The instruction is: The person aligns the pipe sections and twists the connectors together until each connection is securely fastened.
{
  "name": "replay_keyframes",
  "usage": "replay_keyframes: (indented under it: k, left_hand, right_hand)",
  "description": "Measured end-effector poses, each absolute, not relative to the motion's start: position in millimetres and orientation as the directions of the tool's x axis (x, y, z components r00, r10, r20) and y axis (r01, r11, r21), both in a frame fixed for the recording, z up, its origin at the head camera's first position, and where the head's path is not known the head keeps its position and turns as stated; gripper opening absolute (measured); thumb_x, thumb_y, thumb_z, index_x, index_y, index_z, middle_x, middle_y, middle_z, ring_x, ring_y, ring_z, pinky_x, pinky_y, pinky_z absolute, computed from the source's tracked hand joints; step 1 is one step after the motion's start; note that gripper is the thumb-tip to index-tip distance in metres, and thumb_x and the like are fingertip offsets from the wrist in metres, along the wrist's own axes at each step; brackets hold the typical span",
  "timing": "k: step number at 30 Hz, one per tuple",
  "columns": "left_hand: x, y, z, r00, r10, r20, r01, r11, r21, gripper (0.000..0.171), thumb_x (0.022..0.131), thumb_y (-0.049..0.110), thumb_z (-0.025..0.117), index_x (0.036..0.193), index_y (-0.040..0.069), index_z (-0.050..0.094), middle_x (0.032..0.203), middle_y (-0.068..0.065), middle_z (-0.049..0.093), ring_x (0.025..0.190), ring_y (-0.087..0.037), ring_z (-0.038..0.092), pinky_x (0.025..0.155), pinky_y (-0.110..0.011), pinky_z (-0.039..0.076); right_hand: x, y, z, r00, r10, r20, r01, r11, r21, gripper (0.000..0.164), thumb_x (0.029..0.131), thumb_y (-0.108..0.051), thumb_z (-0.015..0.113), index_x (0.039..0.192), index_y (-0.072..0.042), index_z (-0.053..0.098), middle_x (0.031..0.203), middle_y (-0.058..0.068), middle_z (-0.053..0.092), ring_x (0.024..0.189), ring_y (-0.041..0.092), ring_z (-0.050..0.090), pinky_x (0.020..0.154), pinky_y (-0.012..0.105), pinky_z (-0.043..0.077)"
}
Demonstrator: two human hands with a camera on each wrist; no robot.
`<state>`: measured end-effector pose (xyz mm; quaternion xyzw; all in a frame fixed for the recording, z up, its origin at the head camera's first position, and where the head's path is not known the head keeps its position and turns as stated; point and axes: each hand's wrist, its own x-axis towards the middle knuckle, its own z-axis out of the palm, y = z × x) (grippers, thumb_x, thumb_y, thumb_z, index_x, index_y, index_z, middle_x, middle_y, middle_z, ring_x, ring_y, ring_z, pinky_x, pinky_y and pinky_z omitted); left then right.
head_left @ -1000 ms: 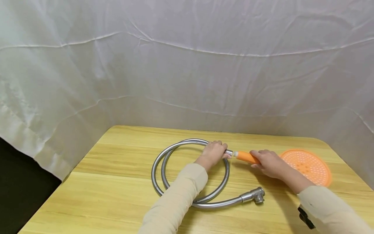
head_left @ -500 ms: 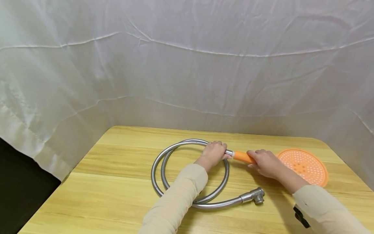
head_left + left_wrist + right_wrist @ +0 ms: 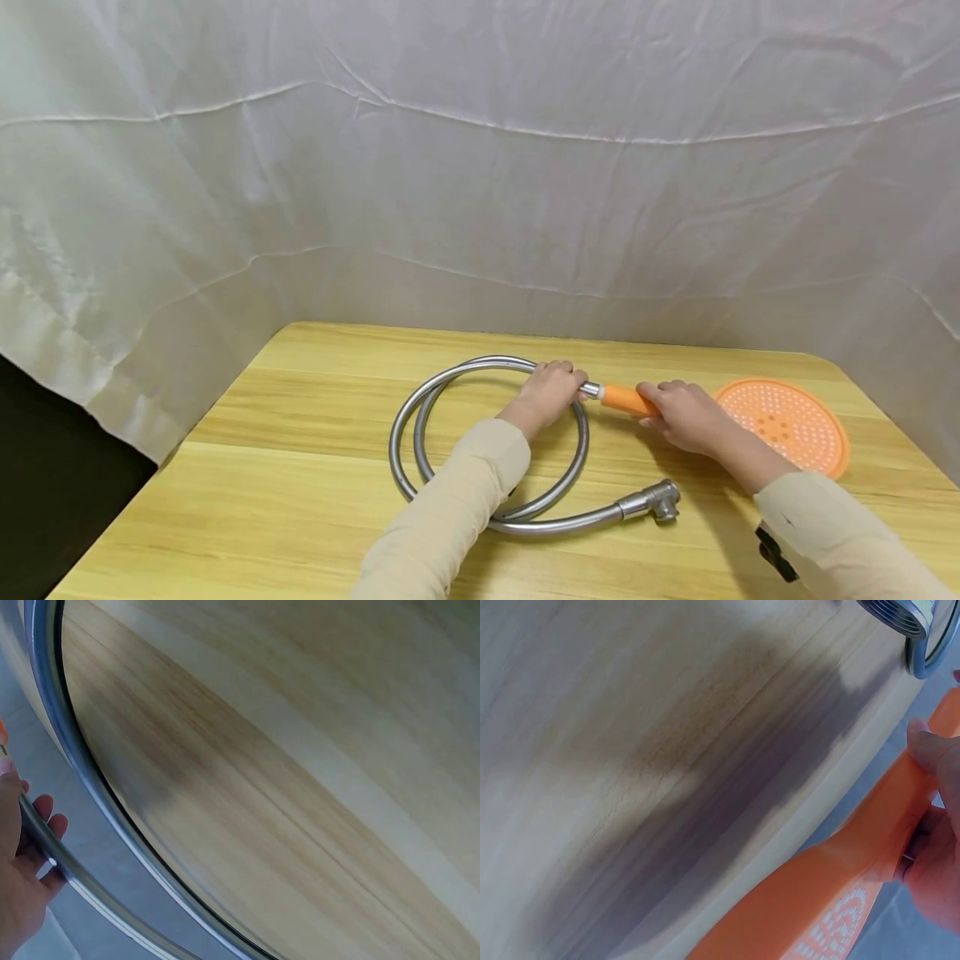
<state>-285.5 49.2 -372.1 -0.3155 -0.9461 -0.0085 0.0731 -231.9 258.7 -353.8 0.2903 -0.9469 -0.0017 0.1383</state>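
Left grip point(image 3: 550, 392) pinching hose end point(image 3: 592, 390), my right grip point(image 3: 688, 415) wrapped round orange handle point(image 3: 627, 401) at 3 o'clock. Gap seen earlier now closed.

Hose point(image 3: 555, 526): silvery metal, looped mid-table point(image 3: 300, 483); elbow fitting point(image 3: 662, 501) points toward right edge, other end meets shower head's handle point(image 3: 628, 401). Shower head point(image 3: 783, 425): orange, round perforated face upward, near table's right edge.

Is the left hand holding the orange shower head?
No, the left hand grips the metal hose; the right hand holds the shower head.
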Motion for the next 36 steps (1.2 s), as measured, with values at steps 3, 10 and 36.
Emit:
replay_keyframes:
  k: [3,10,36]
  left_hand:
    - [-281,50,-366,-0.806,0.577,0.133,0.580,0.815,-0.021,0.030,0.089,0.040,0.053,0.111,0.020,0.062,0.103,0.004,0.063,0.097,-0.013,0.059,0.085,-0.026,0.046]
    - [-278,51,-364,-0.814,0.562,0.146,0.563,0.826,-0.039,0.029,0.087,0.041,0.056,0.109,0.022,0.059,0.102,0.006,0.064,0.094,-0.012,0.060,0.078,-0.024,0.045]
    - [-278,49,-358,-0.813,0.572,0.110,0.575,0.818,0.000,0.029,0.092,0.040,0.048,0.109,0.019,0.060,0.103,0.004,0.063,0.096,-0.014,0.059,0.087,-0.027,0.045]
  right_hand:
    - [-233,260,-354,-0.792,-0.552,0.259,-0.550,0.830,0.087,0.031,0.076,-0.019,0.075,0.095,-0.007,0.055,0.064,0.001,0.051,0.057,0.018,0.049,0.051,0.034,0.042]
    - [-233,260,-355,-0.790,-0.555,0.260,-0.554,0.828,0.084,0.030,0.075,-0.018,0.075,0.094,-0.008,0.054,0.063,0.000,0.050,0.055,0.016,0.047,0.050,0.033,0.040]
    - [-232,260,-352,-0.790,-0.557,0.258,-0.556,0.827,0.084,0.031,0.075,-0.019,0.076,0.093,-0.008,0.053,0.064,0.000,0.049,0.055,0.016,0.047,0.050,0.033,0.040]
